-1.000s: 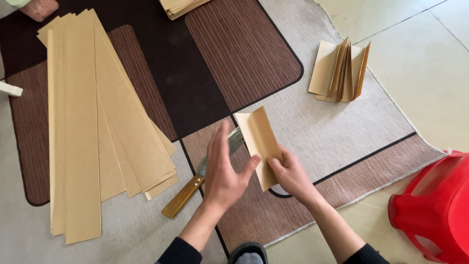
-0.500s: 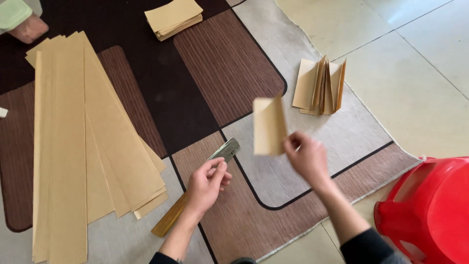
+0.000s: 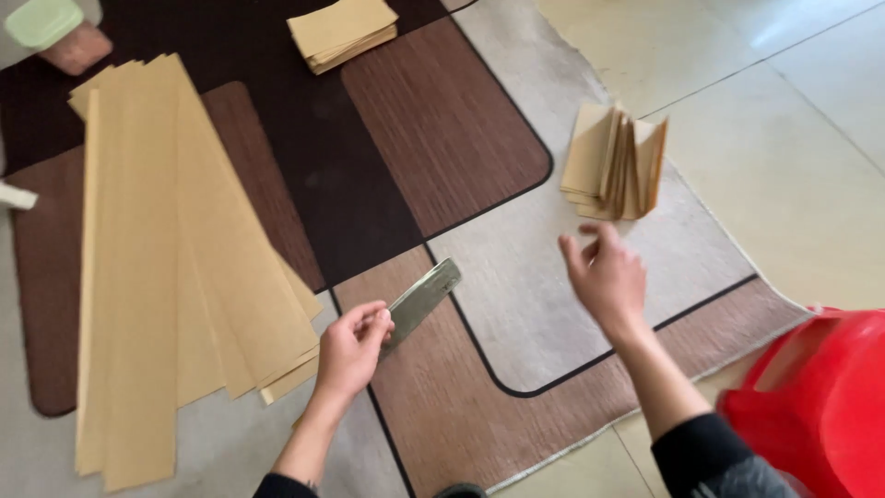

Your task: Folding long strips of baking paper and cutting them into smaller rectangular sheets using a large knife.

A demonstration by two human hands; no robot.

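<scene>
Long strips (image 3: 157, 277) lie at nine o'clock. Left hand (image 3: 348, 355) now pinches the knife (image 3: 419, 300) at center. Right hand (image 3: 604, 277), grip spread, has let go; the folded piece has joined the pile (image 3: 613, 161) at two o'clock.

A pale tiled floor (image 3: 811, 120) carries a patterned rug (image 3: 442, 129) with brown, dark and grey rounded panels. On the rug's left side lies a fanned stack of long tan paper strips (image 3: 157, 267). A small stack of cut tan sheets (image 3: 343, 32) sits at the top edge, and a pile of folded tan pieces (image 3: 616, 161) rests on the grey part near the rug's right border. A red plastic stool (image 3: 820, 406) stands on the tiles at lower right.
</scene>
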